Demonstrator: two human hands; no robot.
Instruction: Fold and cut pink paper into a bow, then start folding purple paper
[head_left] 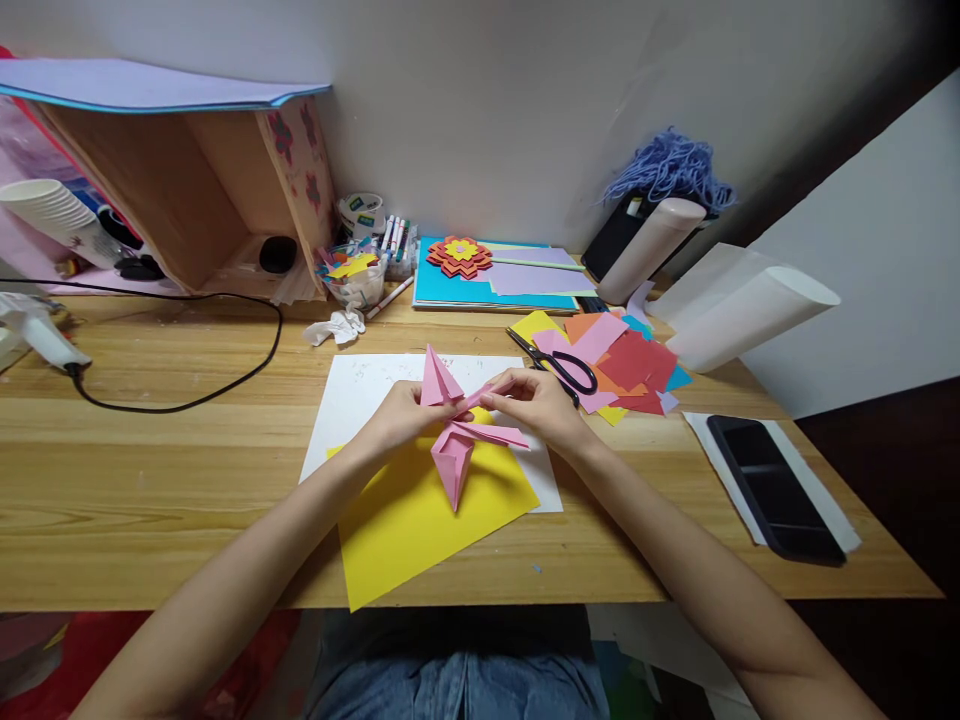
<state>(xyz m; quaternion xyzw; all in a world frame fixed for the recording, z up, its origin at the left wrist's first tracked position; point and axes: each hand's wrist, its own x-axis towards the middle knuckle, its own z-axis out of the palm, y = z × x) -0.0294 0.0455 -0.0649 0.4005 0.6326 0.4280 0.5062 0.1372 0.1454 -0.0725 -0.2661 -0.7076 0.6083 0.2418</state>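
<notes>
Pink folded paper (pixel 453 460), worked between two bare hands, sits above a yellow sheet (pixel 420 540) and a white sheet (pixel 341 405) at the middle of a wooden counter (pixel 187 440). The left hand (pixel 401 415) pinches it near the centre between thumb and fingers, apparently to steady the spot where its points and strips meet. The right hand (pixel 544 405) closes thumb and fingers on the upper of two narrow strips at the right, a grip that seems meant to manage that strip apart from its neighbour, which juts out free below.

The long axis runs from the wearer toward the wall, its far end leaning slightly left. One sharp point aims at the wall; the opposite point aims back at the wearer (whether its tip touches the yellow sheet cannot be told). Of the strips, the upper rises toward the right hand, while the lower slopes a little toward the wearer.

The sheets probably serve as a work surface. Scissors (pixel 583 372) rest on bright paper scraps (pixel 637 365) just beyond the right hand, likely for easy reach, and a phone (pixel 776 490) lies well off to the right.
</notes>
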